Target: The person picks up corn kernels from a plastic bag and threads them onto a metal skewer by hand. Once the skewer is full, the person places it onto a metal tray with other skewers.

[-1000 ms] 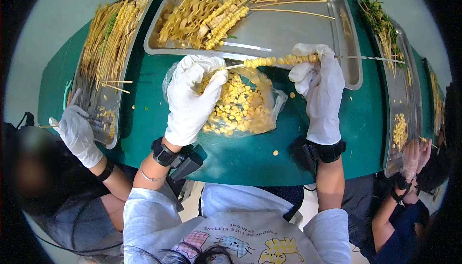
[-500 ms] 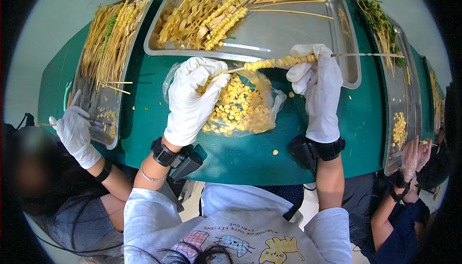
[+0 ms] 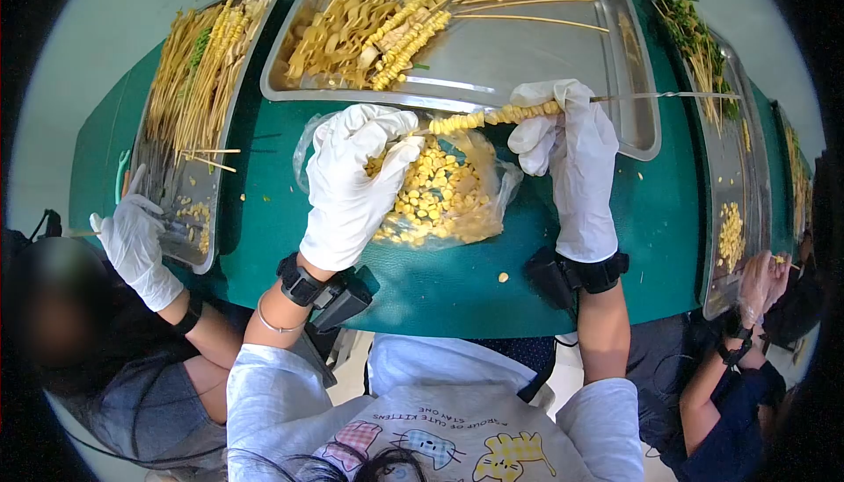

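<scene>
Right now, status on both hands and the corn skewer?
Right hand shut on corn skewer. Left hand at its bare end, grip unclear, over kernel bag. Steel tray rim just behind; nothing blocking.

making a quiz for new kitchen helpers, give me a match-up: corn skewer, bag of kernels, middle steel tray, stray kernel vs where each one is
Things:
1 corn skewer
2 bag of kernels
3 middle steel tray
4 stray kernel

Places:
a alone on the green table, beside the right wrist
b gripped in the right hand
c lying open under the left hand
d far side of the table, finished skewers piled in it

Pairs: 1-b, 2-c, 3-d, 4-a
</scene>
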Tool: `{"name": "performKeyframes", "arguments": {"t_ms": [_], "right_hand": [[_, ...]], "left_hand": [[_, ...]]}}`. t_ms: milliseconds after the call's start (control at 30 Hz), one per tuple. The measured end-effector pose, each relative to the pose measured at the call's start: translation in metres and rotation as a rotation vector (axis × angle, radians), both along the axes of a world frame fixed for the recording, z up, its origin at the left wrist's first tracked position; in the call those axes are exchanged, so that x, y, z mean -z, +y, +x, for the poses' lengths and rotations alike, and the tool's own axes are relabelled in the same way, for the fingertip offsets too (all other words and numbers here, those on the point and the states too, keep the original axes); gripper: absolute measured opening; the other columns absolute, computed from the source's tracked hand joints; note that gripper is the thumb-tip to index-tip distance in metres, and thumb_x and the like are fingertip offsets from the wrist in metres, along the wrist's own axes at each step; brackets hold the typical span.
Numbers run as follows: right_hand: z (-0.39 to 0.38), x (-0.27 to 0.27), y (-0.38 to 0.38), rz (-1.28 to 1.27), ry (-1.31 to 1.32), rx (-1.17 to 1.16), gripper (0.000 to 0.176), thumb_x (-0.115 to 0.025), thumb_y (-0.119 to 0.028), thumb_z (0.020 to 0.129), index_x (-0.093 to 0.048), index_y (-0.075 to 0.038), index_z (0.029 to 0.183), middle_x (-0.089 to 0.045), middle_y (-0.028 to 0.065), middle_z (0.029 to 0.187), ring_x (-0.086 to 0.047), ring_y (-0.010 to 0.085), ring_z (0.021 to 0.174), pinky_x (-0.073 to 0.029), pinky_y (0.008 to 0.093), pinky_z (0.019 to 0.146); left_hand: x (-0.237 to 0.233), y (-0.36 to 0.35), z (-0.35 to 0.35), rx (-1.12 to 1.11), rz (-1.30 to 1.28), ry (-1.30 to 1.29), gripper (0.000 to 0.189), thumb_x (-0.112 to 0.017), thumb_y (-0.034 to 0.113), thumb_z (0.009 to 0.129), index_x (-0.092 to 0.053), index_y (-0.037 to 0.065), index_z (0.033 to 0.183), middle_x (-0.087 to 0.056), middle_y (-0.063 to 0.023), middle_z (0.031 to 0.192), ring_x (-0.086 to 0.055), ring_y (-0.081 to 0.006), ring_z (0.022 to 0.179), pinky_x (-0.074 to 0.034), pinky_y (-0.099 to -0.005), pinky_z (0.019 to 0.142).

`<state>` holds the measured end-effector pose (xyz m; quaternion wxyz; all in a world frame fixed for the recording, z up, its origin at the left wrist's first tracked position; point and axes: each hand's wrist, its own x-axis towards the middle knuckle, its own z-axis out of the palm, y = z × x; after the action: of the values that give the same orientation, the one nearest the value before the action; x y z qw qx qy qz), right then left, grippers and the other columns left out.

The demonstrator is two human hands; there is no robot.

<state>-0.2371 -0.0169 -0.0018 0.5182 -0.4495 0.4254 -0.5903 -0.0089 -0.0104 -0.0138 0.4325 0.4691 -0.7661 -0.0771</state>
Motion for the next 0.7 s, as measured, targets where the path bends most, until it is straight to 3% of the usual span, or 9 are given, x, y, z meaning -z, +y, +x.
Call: {"name": "performKeyframes", "arguments": {"t_ms": [500, 600, 700], "right_hand": [[0.008, -0.003, 0.002, 0.008, -0.002, -0.043, 0.047, -0.038, -0.035, 0.107, -0.068, 0.001, 0.102, -0.069, 0.0087, 0.071, -0.061, 0.0101, 0.055, -0.048, 0.0208, 0.051], [0.005, 0.006, -0.001, -0.017, 0.055, 0.105, 0.046, -0.038, -0.035, 0.107, -0.067, 0.001, 0.101, -0.067, 0.0077, 0.068, -0.059, 0.0097, 0.054, -0.045, 0.0213, 0.05], [-0.006, 0.004, -0.002, -0.007, 0.003, 0.087, 0.048, -0.037, -0.038, 0.107, -0.064, 0.003, 0.107, -0.061, 0.0064, 0.064, -0.051, 0.0112, 0.049, -0.039, 0.0229, 0.046]], "left_hand": [[-0.003, 0.002, -0.002, -0.008, 0.003, -0.011, 0.022, -0.078, 0.008, 0.076, -0.069, 0.008, 0.097, -0.067, -0.0081, 0.092, -0.063, -0.0274, 0.088, -0.048, -0.0355, 0.08], [-0.003, 0.001, -0.002, -0.01, -0.011, -0.021, 0.025, -0.077, 0.008, 0.076, -0.069, 0.008, 0.1, -0.067, -0.0083, 0.097, -0.063, -0.0275, 0.092, -0.048, -0.0354, 0.082], [-0.005, 0.001, -0.003, -0.023, -0.005, -0.024, 0.025, -0.076, 0.007, 0.077, -0.068, 0.008, 0.101, -0.066, -0.009, 0.099, -0.062, -0.0276, 0.093, -0.047, -0.0351, 0.085]]}}
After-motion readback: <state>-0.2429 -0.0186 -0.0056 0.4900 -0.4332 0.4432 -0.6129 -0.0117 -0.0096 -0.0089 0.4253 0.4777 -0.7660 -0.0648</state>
